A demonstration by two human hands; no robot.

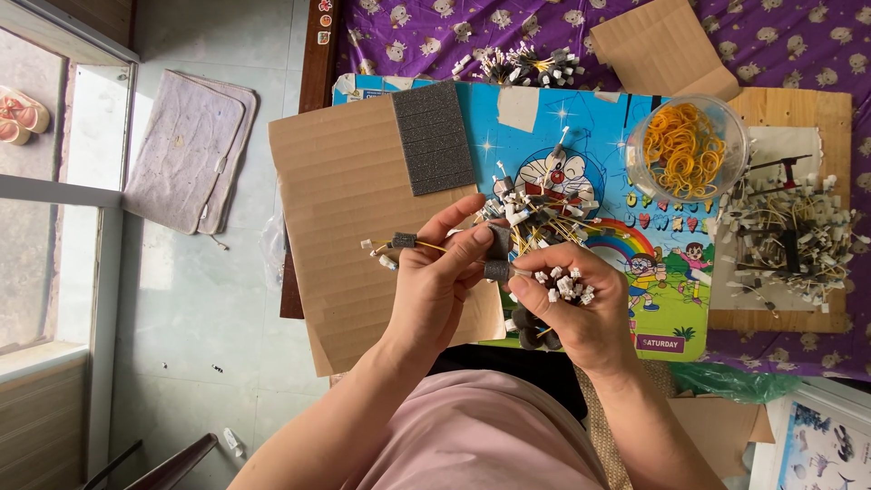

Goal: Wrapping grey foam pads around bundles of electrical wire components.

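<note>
Between the two hands, just above the person's lap, a small grey foam sleeve is pinched by the fingertips of both; the left hand closes thumb and forefinger on it and on a thin yellow wire that runs out to the left of the grip, through a second dark sleeve, and ends in small white connectors. The right hand is closed as a fist around a bundle of yellow wires with white connectors, its forefinger touching the same sleeve. As I judge it, the step in hand is the fitting of foam sleeves on the wires, one by one; the next move would call for a steady pinch and a straight wire end, so that the foam slides and does not buckle.

Beyond the grip, further from the person, more loose wires lie on a blue cartoon-printed board; left of the grip lies a corrugated cardboard sheet with a grey foam strip block on it. To the right and above stands a clear tub of yellow rubber bands, and beside it a heap of finished wires on a wooden board. The tangle under the hands could catch the free wire; the held bundle also leaves the right fingers little room.
</note>
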